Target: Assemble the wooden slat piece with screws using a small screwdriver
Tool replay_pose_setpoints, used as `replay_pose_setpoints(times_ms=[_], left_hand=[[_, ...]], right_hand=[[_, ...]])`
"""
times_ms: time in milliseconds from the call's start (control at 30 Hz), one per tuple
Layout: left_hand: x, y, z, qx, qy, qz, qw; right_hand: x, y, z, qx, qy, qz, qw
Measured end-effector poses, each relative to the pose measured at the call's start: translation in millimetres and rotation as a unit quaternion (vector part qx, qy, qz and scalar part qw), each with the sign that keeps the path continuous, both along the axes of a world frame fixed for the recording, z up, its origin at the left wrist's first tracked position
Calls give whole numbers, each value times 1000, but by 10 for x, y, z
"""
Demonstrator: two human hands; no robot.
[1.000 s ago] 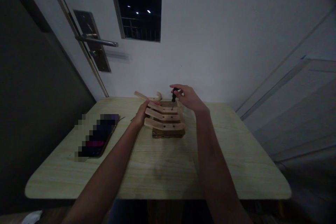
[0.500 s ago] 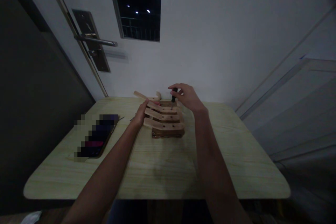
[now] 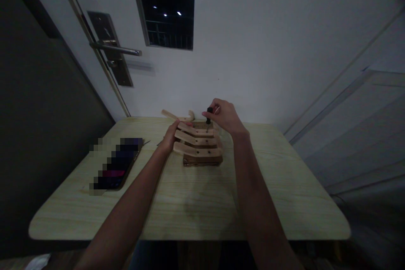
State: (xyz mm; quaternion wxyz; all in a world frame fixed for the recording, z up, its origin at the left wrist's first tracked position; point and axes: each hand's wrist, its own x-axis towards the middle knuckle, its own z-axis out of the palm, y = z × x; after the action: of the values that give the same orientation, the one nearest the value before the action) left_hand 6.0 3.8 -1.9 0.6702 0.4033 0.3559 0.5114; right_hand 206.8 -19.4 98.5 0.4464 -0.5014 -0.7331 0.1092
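Observation:
My right hand is closed on a small screwdriver with a black handle. The screwdriver stands nearly upright, its tip down at a hole or screw in the farthest of three bent wooden hooks. These pale hooks lie side by side across a brown wooden board, each with two dark spots. My left hand is wrapped around the left ends of the farther hooks, and its fingertips are partly hidden behind them. One more wooden hook lies behind, close to the wall.
The light wood-grain table stands against a white door with a metal handle. A phone, partly pixelated, lies at the left of the table. A thin dark piece rests beside it.
The fingers of my right hand have curled and turned about the screwdriver handle, which leans slightly differently. My left hand and the hooks stay in place.

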Motion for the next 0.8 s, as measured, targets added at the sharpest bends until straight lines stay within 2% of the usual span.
replay_pose_setpoints(times_ms=[267, 400, 567, 800], left_hand=[[-8, 11, -21, 21, 7, 2, 1000], [-5, 20, -26, 15, 11, 2, 1000], [5, 8, -4, 10, 7, 8, 1000], [-5, -10, -7, 15, 13, 4, 1000]], right_hand=[[57, 37, -28, -9, 7, 94, 995], [68, 54, -39, -19, 1, 68, 997], [40, 32, -5, 12, -8, 0, 1000], [6, 20, -26, 24, -12, 33, 999]])
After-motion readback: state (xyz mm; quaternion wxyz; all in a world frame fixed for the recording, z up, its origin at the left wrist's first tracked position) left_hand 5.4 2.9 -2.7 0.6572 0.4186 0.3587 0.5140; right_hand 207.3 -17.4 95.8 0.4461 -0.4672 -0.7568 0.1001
